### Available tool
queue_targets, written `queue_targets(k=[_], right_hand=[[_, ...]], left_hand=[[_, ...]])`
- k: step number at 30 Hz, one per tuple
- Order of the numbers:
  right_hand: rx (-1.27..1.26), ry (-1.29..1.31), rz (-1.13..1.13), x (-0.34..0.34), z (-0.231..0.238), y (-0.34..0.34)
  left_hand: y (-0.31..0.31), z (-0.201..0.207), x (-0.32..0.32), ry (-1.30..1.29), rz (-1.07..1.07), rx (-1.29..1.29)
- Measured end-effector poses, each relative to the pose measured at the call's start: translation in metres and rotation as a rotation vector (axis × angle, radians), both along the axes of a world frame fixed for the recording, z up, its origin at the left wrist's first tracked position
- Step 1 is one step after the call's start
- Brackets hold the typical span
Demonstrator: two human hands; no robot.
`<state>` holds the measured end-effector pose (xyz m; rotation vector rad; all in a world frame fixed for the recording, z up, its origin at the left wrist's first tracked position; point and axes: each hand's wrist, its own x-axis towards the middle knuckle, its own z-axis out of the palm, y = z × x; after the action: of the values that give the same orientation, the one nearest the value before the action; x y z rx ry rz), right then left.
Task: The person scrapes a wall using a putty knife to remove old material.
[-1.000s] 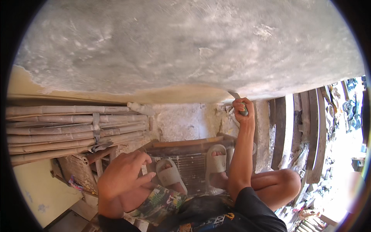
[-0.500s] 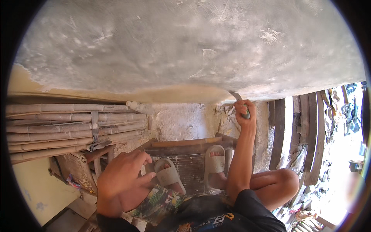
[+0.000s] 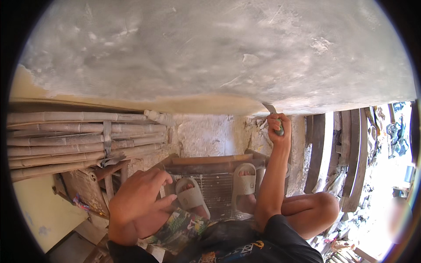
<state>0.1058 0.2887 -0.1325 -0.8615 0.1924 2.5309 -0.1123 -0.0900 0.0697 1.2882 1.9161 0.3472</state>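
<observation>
My right hand (image 3: 279, 124) is closed around the green handle of a scraper (image 3: 269, 108). The scraper's metal blade meets the wall (image 3: 197, 57) at its lower part, close to where a yellow-beige strip (image 3: 188, 104) borders the grey surface. My left hand (image 3: 142, 193) hangs over my left knee, holding nothing, with thumb and loosely bent fingers apart. Below, my feet in beige sandals (image 3: 244, 184) rest on a slatted wooden platform (image 3: 217, 197).
Bamboo poles (image 3: 79, 138), tied in a bundle, lie along the left under the wall. A worn wooden frame (image 3: 83, 188) stands below them. Upright wooden planks (image 3: 316, 151) line the right side, with bright rubble-strewn ground (image 3: 372, 210) beyond.
The scraper and my right hand keep nearly the same place at the wall's lower part. The view has shifted slightly, and my left hand stays where it was.
</observation>
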Motion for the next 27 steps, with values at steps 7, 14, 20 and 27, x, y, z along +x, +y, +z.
queue_targets(k=[7, 14, 20, 27], right_hand=[[0.023, -0.049, -0.028, 0.008, -0.016, -0.005], [0.039, -0.063, -0.046, -0.006, -0.020, -0.004], [0.015, -0.053, -0.060, 0.004, -0.016, -0.005], [0.022, 0.029, -0.033, 0.006, -0.025, -0.002]], left_hand=[[-0.004, -0.009, -0.006, -0.027, 0.015, 0.026], [-0.004, -0.010, -0.011, 0.026, 0.015, 0.023], [-0.004, -0.011, -0.011, -0.007, 0.016, 0.029], [-0.003, -0.008, -0.011, 0.021, 0.024, 0.030]])
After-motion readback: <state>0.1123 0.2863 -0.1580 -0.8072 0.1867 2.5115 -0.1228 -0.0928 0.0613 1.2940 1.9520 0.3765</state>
